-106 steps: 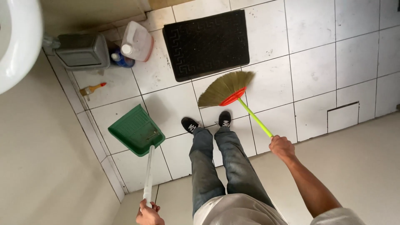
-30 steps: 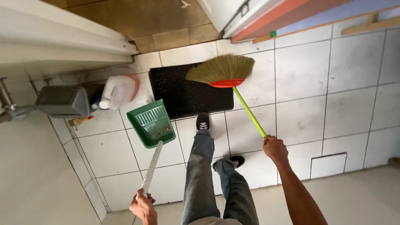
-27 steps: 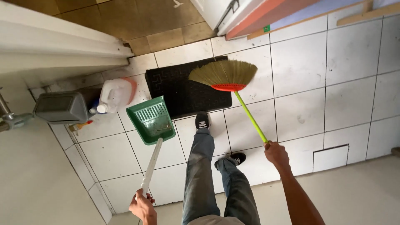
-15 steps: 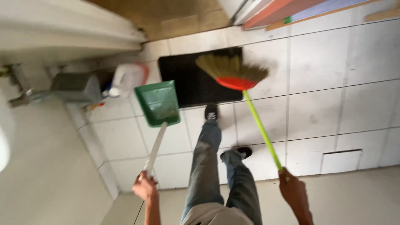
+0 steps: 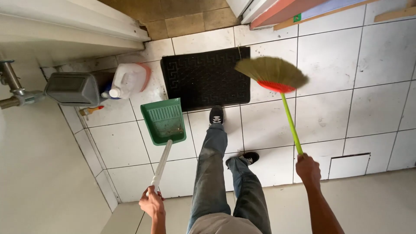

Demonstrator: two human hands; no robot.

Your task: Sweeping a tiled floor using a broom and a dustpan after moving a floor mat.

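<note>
since half a second ago the view has steadied and swung a little to the right: the broom (image 5: 277, 93) now sits further right, its straw head over the right edge of the black door mat (image 5: 206, 78) and the white tile beside it, where before it lay nearer the mat's middle. the green dustpan (image 5: 164, 120) hangs a little lower in view, just off the mat's near left corner. the leading shoe (image 5: 216, 115) is planted at the mat's near edge, much as before, the other shoe (image 5: 249, 157) trailing behind it.

the left hand (image 5: 152, 203) has its grip wrapped tight around the end of the dustpan's white handle. the right hand (image 5: 307, 170) has its grip curled fast around the broom's lime-green handle, with the red collar and bristles held well out ahead.

along the left wall stand a grey plastic container (image 5: 76, 89) and, touching it, a white jug (image 5: 128, 80) with a white cap; a small yellow bottle (image 5: 91, 110) lies just below them. a metal pipe (image 5: 13, 84) sticks out at the far left. brown tiles lie beyond the mat.
</note>
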